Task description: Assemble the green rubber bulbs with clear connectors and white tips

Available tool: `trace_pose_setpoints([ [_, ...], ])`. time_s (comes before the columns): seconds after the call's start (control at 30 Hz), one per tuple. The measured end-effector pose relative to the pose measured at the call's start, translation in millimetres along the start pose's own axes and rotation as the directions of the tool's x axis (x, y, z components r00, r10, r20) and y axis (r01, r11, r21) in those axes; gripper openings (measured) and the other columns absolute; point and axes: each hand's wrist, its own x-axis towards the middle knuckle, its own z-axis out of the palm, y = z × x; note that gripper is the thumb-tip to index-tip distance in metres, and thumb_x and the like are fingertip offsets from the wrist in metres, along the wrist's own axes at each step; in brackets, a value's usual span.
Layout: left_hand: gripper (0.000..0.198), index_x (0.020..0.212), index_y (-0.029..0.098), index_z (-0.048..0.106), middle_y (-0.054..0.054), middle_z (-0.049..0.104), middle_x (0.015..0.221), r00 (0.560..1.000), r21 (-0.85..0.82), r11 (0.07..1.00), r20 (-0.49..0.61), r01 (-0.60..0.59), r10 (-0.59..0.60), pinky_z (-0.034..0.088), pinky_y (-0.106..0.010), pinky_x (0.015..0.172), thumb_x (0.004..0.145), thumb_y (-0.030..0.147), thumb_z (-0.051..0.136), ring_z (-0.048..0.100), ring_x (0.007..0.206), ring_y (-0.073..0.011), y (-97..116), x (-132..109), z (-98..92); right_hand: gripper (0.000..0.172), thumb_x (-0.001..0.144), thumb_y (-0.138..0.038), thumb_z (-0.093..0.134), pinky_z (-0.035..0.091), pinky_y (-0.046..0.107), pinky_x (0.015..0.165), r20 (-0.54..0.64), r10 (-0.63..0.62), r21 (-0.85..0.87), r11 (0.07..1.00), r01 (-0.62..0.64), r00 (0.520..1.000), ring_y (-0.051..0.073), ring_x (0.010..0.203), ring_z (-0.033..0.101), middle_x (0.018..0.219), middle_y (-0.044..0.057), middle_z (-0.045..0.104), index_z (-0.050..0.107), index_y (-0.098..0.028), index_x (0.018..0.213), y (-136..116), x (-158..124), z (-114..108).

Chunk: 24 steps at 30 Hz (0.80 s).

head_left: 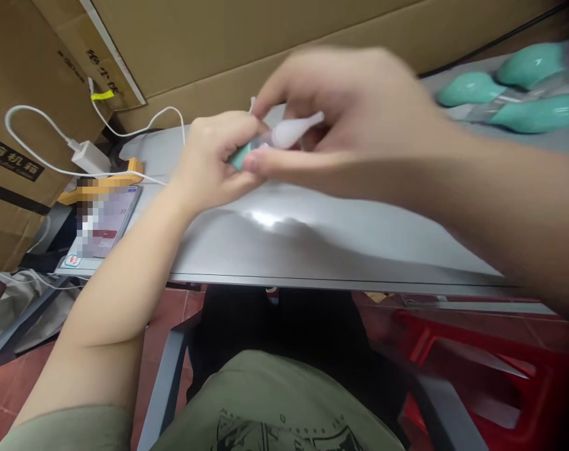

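Observation:
In front of me, over the table, my left hand (pixel 221 150) is closed around a teal squeeze bulb (pixel 239 156). Only a small part of the bulb shows between the fingers; a clear collar sits at its end. My right hand (pixel 341 119) meets it there, slightly blurred, its thumb and fingers closed about the collar end. A whitish translucent tapered nozzle (pixel 296 131) lies between the right fingers and palm, pointing right. Whether it is joined to the bulb I cannot tell.
Three similar teal bulbs with clear collars (pixel 531 113) lie at the back right of the grey table (pixel 275 250). A phone (pixel 108 219), orange holder (pixel 101 186) and white charger (pixel 91 158) with cable are at left. Cardboard (pixel 247 44) stands behind; a red stool (pixel 472 341) is below right.

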Motion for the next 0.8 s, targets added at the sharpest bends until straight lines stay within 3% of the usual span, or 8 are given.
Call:
trace_pose_setpoints([
  [0.13, 0.028, 0.074, 0.027, 0.049, -0.004, 0.050, 0.077, 0.994, 0.005, 0.996, -0.047, -0.094, 0.094, 0.052, -0.046, 0.085, 0.088, 0.039, 0.070, 0.060, 0.079, -0.0258, -6.0, -2.5, -1.8, 0.032, 0.090, -0.012, 0.092, 0.047, 0.033, 0.079, -0.097, -0.147, -0.149, 0.980, 0.131, 0.984, 0.015, 0.084, 0.055, 0.088, 0.002, 0.067, 0.062, -0.020, 0.080, 19.7, 0.7, 17.1],
  [0.2, 0.027, 0.077, 0.027, 0.053, -0.003, 0.052, 0.076, 0.990, -0.009, 0.990, 0.007, -0.141, 0.141, 0.048, -0.044, 0.080, 0.092, 0.039, 0.072, 0.056, 0.076, -0.0245, -10.9, -1.6, -6.0, 0.033, 0.091, -0.013, 0.090, 0.049, 0.034, 0.082, -0.152, -0.124, -0.074, 0.991, 0.114, 0.981, 0.016, 0.084, 0.056, 0.083, 0.002, 0.062, 0.061, -0.020, 0.076, 35.7, -2.8, 21.6],
  [0.33, 0.026, 0.085, 0.027, 0.071, -0.003, 0.073, 0.082, 0.951, -0.102, 0.968, 0.192, -0.228, 0.244, 0.050, -0.042, 0.075, 0.105, 0.042, 0.078, 0.065, 0.076, -0.0243, -14.8, 0.5, -13.2, 0.036, 0.092, -0.026, 0.094, 0.053, 0.033, 0.070, -0.098, -0.002, 0.198, 0.980, 0.021, 0.995, 0.016, 0.076, 0.060, 0.075, 0.001, 0.065, 0.060, -0.023, 0.078, 53.2, -14.1, 28.1],
  [0.43, 0.039, 0.095, 0.027, 0.083, -0.002, 0.085, 0.095, 0.934, -0.217, 0.960, 0.271, -0.177, 0.234, 0.061, -0.041, 0.087, 0.117, 0.059, 0.074, 0.078, 0.090, -0.0246, -11.1, 0.0, -15.3, 0.050, 0.090, -0.044, 0.101, 0.051, 0.032, 0.056, -0.018, 0.073, 0.406, 0.912, -0.059, 0.997, 0.015, 0.064, 0.062, 0.073, 0.000, 0.068, 0.057, -0.024, 0.079, 54.6, -18.4, 32.7],
  [0.5, 0.050, 0.099, 0.027, 0.084, -0.003, 0.087, 0.100, 0.924, -0.271, 0.956, 0.326, -0.113, 0.201, 0.064, -0.043, 0.096, 0.117, 0.072, 0.073, 0.082, 0.100, -0.0269, -10.6, 0.0, -17.2, 0.058, 0.086, -0.053, 0.105, 0.050, 0.031, 0.051, 0.017, 0.091, 0.510, 0.856, -0.087, 0.996, 0.015, 0.061, 0.064, 0.074, 0.000, 0.072, 0.056, -0.024, 0.079, 54.2, -18.0, 34.7],
  [0.57, 0.057, 0.099, 0.027, 0.083, -0.004, 0.083, 0.093, 0.925, -0.290, 0.954, 0.338, -0.071, 0.171, 0.063, -0.044, 0.090, 0.113, 0.082, 0.076, 0.078, 0.092, -0.0263, -15.3, 1.0, -20.9, 0.063, 0.081, -0.058, 0.108, 0.049, 0.031, 0.048, 0.017, 0.106, 0.610, 0.786, -0.094, 0.994, 0.015, 0.060, 0.065, 0.074, 0.000, 0.073, 0.054, -0.024, 0.080, 54.5, -16.0, 34.7],
  [0.67, 0.065, 0.091, 0.028, 0.075, -0.003, 0.069, 0.077, 0.966, -0.319, 0.947, 0.230, -0.043, 0.122, 0.050, -0.041, 0.070, 0.105, 0.092, 0.078, 0.059, 0.069, -0.0209, -31.1, 4.2, -29.6, 0.059, 0.077, -0.052, 0.110, 0.045, 0.031, 0.047, -0.051, 0.136, 0.666, 0.743, -0.068, 0.989, 0.015, 0.058, 0.063, 0.070, -0.002, 0.069, 0.057, -0.025, 0.081, 56.5, -12.8, 29.9],
  [0.8, 0.057, 0.090, 0.030, 0.071, -0.004, 0.071, 0.083, 0.977, -0.295, 0.954, 0.213, 0.054, 0.010, 0.049, -0.042, 0.075, 0.105, 0.084, 0.079, 0.057, 0.074, -0.0225, -52.0, 6.4, -38.1, 0.040, 0.082, -0.033, 0.106, 0.034, 0.030, 0.045, -0.043, 0.164, 0.543, 0.832, -0.115, 0.986, 0.010, 0.053, 0.047, 0.065, -0.004, 0.060, 0.067, -0.024, 0.085, 62.2, -11.0, 23.3],
])
